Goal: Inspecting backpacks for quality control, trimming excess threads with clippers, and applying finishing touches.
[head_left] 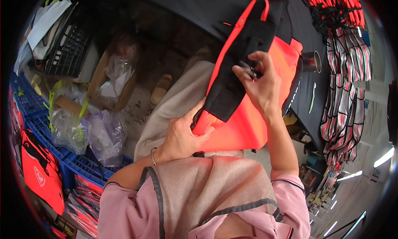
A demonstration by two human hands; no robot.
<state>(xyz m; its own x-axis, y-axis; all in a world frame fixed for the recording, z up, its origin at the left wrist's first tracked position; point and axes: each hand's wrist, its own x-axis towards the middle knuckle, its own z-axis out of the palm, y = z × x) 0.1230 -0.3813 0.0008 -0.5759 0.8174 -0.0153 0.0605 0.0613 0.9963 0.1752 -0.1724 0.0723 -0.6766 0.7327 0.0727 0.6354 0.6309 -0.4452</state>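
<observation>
Within closed left hand (pixel 180 133), red bag (pixel 251 125)

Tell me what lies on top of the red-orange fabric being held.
A black panel lies over the red-orange fabric, which the left hand grips. The right hand is over the panel. Whatever the panel covers cannot be seen.

Person's left hand (pixel 180 135) grips the edge of a bright red-orange fabric piece (pixel 253 127) with a broad black fabric strip (pixel 226 102); right hand (pixel 263 81), over the strip, holds a small dark item (pixel 249 68), blurred. Right side: black table (pixel 304 112), dark cylindrical cup (pixel 310 61), slim white-and-green tool (pixel 312 97). Left side: open brown cardboard box (pixel 126 91), crumpled clear plastic bags (pixel 68 133), blue plastic crates (pixel 78 166).
</observation>
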